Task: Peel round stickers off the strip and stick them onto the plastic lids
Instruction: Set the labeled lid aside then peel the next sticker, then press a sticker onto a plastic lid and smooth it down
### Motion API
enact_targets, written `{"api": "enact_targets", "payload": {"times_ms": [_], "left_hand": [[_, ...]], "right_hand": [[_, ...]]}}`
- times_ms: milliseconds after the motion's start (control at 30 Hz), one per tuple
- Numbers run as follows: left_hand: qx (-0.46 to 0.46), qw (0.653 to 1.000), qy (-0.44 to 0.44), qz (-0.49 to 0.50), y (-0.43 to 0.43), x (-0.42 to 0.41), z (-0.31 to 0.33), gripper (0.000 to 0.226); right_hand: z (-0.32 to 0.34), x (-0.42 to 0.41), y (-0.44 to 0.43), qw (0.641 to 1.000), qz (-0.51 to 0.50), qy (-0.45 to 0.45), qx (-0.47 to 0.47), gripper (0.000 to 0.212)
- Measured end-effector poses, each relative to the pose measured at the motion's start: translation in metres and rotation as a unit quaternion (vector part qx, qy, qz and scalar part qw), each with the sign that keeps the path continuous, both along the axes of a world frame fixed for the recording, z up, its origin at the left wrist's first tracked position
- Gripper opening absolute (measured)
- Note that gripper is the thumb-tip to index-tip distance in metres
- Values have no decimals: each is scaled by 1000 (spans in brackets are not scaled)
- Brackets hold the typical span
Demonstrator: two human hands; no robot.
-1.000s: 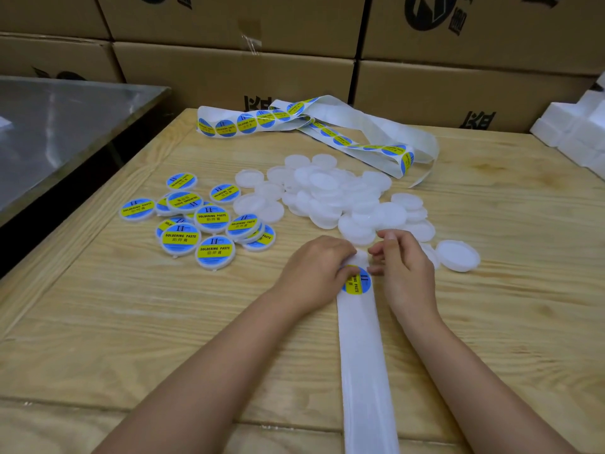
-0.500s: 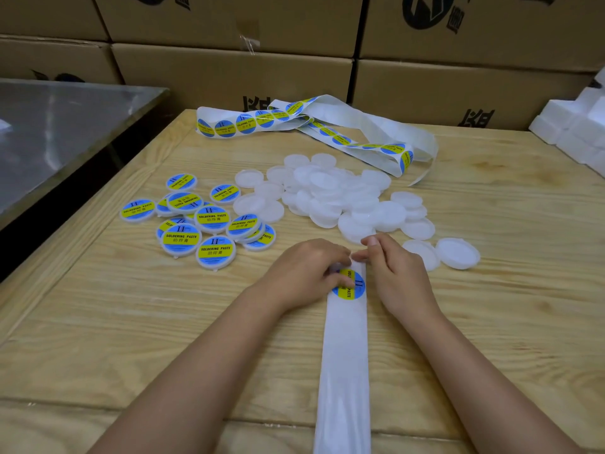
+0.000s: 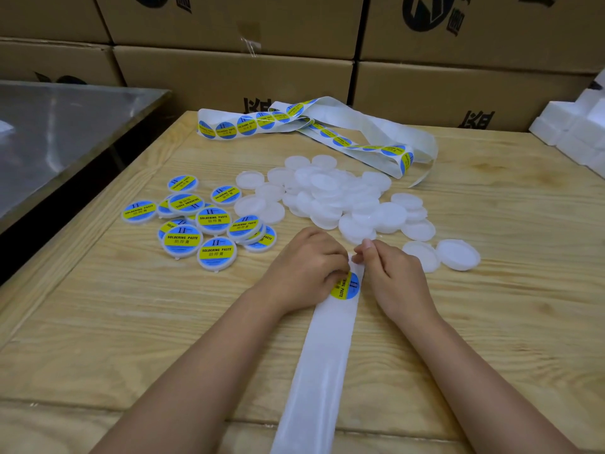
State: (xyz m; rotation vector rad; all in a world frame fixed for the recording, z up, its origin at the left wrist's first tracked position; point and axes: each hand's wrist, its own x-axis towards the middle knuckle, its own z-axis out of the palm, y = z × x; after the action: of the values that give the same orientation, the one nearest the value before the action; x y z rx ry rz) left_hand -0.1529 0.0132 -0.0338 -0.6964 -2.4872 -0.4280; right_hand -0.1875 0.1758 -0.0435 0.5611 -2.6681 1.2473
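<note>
White backing strip [image 3: 322,355] lies between our 2 hands; our left hand [image 3: 304,270] pinches the edge of the blue-yellow sticker [image 3: 348,286], our right hand [image 3: 393,276] grips the strip's far end, near the plain lids [image 3: 330,198].

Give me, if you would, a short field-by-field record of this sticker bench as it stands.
Left hand: fingers curled at the edge of the sticker
Right hand: pinches the strip just beyond that sticker
Labelled lids: pile to the left
Blank lids: pile ahead of the hands
More stickers: on a looped strip at the far side
Surface: wooden table
Behind: cardboard boxes
</note>
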Motion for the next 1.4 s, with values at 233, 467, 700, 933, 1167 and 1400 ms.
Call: {"api": "enact_targets", "payload": {"times_ms": [233,467,700,933,1167,1400], "left_hand": [[388,906,-160,59,2,6,9,18],[686,691,-229,9,-7,-3,13,15],[665,703,-254,1,5,-6,6,17],[567,776,-275,-10,19,-2,5,41],[295,933,-201,38,22,0,-6,51],[200,969,-130,63,18,3,-1,18]], "right_hand": [[1,1,1,1000,3,12,0,32],[1,0,0,1000,0,-15,-21,20],[14,7,-9,964,-2,-39,-262,13],[16,-1,-1,967,-55,-13,-247,21],[24,-10,24,983,-132,123,-39,33],[19,-10,25,946,-124,53,296,66]]}}
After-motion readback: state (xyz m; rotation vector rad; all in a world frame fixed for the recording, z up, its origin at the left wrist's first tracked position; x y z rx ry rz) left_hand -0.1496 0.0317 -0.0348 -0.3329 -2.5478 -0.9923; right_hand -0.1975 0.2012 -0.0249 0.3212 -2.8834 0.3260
